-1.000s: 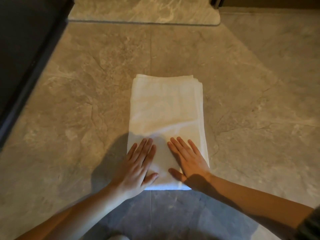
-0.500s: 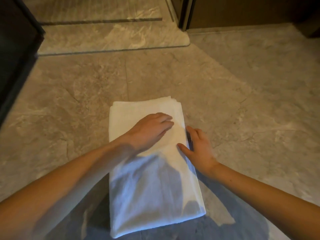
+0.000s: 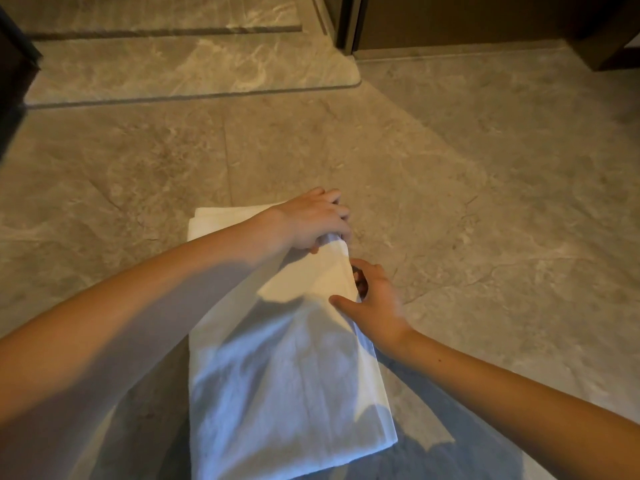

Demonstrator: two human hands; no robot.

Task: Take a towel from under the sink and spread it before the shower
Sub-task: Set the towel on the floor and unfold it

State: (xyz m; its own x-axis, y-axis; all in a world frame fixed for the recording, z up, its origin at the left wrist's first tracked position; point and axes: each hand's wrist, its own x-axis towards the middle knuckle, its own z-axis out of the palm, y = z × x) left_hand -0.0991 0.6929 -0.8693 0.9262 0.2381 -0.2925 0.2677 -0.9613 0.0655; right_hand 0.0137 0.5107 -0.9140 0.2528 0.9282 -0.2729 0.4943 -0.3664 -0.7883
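A grey marbled stone floor (image 3: 485,202) fills the view, with a raised stone sill (image 3: 173,67) along its far edge and a dark door frame (image 3: 344,22) at the far right. The white towel (image 3: 284,375) lies folded on the middle of the floor, its long side running from the near edge toward the sill. The left hand (image 3: 311,220) pinches the top layer at the towel's far right corner with curled fingers, and the right hand (image 3: 377,303) pinches the towel's right edge, thumb on top and fingers tucked under.
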